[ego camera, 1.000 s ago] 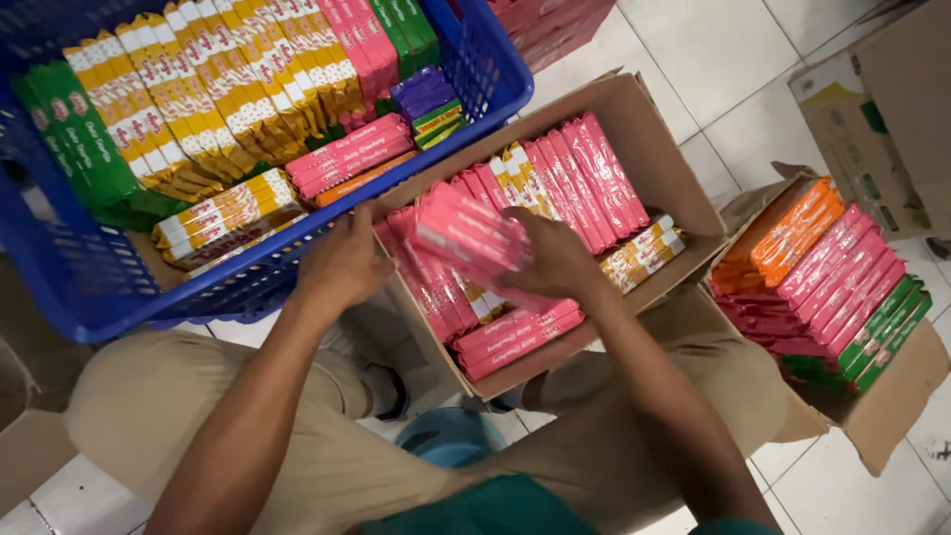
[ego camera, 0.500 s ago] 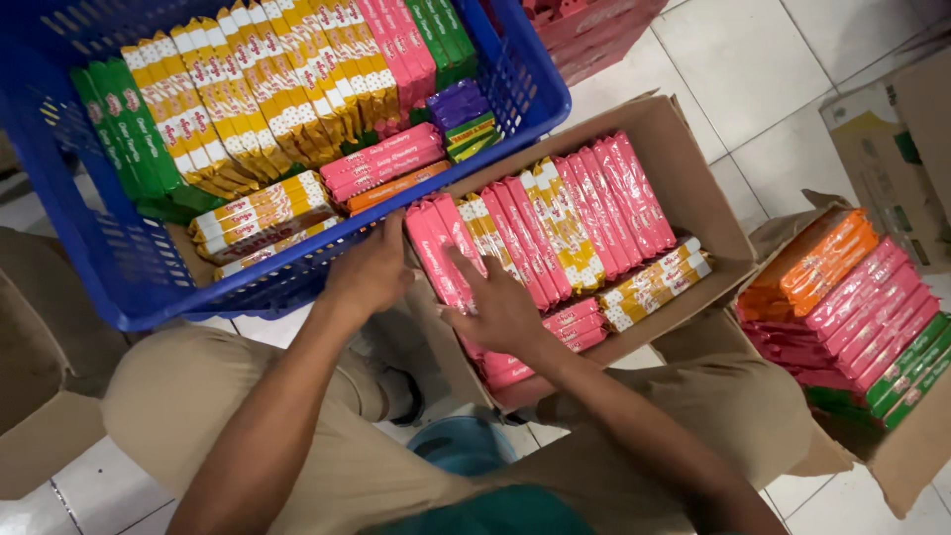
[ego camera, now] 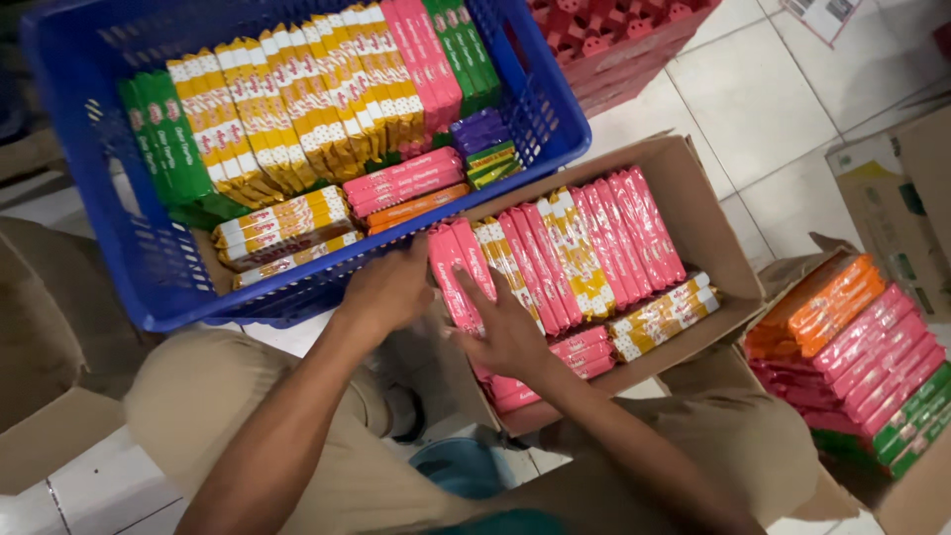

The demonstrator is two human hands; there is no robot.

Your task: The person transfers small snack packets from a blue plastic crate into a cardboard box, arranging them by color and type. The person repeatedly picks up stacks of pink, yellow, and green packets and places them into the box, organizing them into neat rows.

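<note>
My left hand [ego camera: 388,289] rests at the left end of a row of flat pink and yellow packets [ego camera: 565,248] standing on edge in an open cardboard box [ego camera: 693,203]. The leftmost pink packets [ego camera: 451,269] are pressed between both hands. My right hand [ego camera: 507,332] lies on the row's near side, fingers spread against the pink packets. More pink packets [ego camera: 584,352] and a yellow packet [ego camera: 662,315] lie flat along the box's near side.
A blue plastic crate [ego camera: 550,109] behind the box holds green, yellow, pink and purple packets. A second cardboard box [ego camera: 842,342] at right holds orange, pink and green packets. A red crate [ego camera: 614,40] stands at the back. My knees and white floor tiles are below.
A stack of pink packets held above the box has been set upright at the left end of the row. Both hands moved left and down onto it.
</note>
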